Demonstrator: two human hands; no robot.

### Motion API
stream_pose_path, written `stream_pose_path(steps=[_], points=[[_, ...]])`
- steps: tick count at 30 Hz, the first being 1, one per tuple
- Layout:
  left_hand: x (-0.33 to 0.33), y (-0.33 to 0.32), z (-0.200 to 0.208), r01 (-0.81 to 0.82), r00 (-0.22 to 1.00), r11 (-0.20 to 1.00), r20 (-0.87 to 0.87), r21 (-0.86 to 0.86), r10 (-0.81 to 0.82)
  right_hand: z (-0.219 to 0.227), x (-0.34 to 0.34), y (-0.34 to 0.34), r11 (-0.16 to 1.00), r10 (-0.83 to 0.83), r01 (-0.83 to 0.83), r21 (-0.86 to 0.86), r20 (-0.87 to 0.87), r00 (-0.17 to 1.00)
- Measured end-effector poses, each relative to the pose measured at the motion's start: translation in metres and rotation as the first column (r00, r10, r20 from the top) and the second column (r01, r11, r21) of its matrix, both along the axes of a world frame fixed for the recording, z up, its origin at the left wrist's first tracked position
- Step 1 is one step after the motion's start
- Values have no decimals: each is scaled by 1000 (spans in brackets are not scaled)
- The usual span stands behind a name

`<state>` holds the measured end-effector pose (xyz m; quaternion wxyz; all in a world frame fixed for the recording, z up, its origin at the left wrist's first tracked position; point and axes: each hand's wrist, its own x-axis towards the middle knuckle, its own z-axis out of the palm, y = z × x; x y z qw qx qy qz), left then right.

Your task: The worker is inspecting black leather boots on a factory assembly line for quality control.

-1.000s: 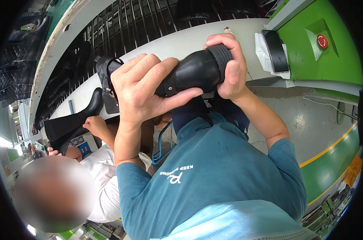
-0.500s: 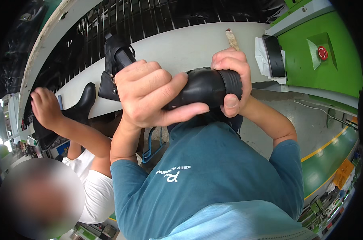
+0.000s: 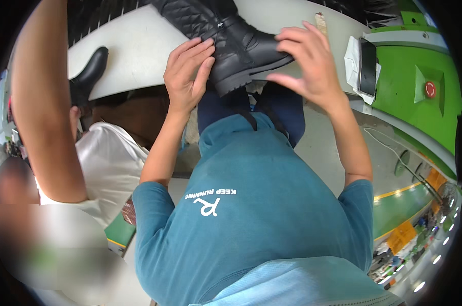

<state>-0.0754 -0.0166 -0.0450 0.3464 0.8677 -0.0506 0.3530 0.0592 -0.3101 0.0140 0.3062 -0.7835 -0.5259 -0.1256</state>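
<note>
At the top, the quilted boot (image 3: 243, 48) is cropped, left hand (image 3: 185, 84) and right hand (image 3: 315, 69) spread.

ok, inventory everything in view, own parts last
Quilted boot: 1, black, between hands
Plain boot: 1, black, left, by co-worker
Worktable: 1, white, top
Phone: 1, black, right, on white paper
Strip: 1, tan, worktable
Machine: 1, green, right
Button: 1, red, on machine
Sheet: at least 1, orange, lower right
Co-worker: 1, white top, left
Mask: 1, light blue, bottom
Shirt: 1, teal, lower centre
Left hand: 1, bare, boot's left
Right hand: 1, bare, boot's toe
</note>
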Motion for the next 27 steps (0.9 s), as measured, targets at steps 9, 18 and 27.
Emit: stream_pose_path(steps=[9, 18, 27], points=[[-13, -45, 30, 52, 990, 997, -136, 49, -45, 6, -13, 6, 998, 48, -51, 32, 84, 995], [45, -68, -45, 149, 775, 987, 627, -58, -80, 23, -16, 19, 996, 87, -84, -43, 74, 993], [38, -74, -15, 96, 786, 986, 618, -138, 10, 57, -8, 37, 978, 2, -58, -199, -272, 962]])
